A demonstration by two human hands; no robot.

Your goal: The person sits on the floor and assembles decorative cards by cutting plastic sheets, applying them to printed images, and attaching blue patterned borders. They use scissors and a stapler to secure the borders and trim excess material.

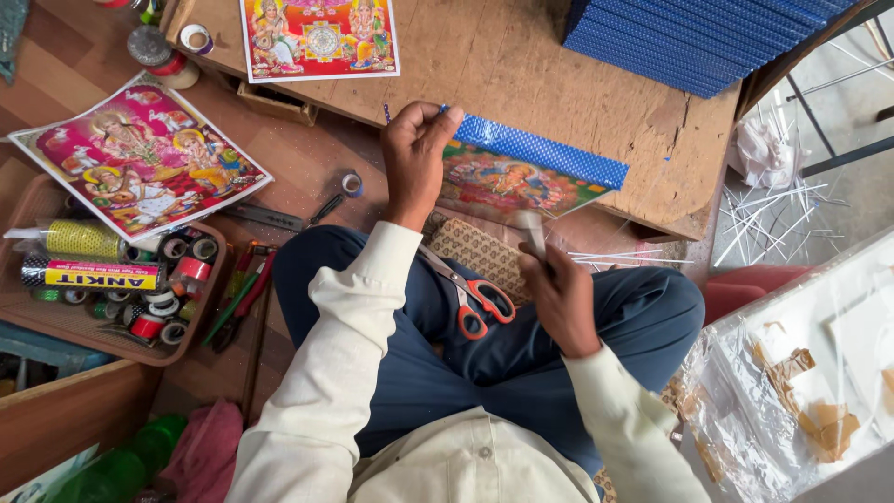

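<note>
My left hand (414,154) pinches the left end of a shiny blue dotted tape strip (545,154) laid along the top edge of a colourful picture print (507,186) on a low wooden board (521,70). My right hand (559,289) is closed around a small pale object (533,231), blurred, held above my lap. Red-handled scissors (475,300) rest on my thigh between the two hands.
A second print (319,37) lies on the board's far side, a third (140,158) to the left. A tray of tape rolls (112,279) stands at left. Blue panels (698,37) are stacked top right. Thin white sticks (773,210) lie scattered at right.
</note>
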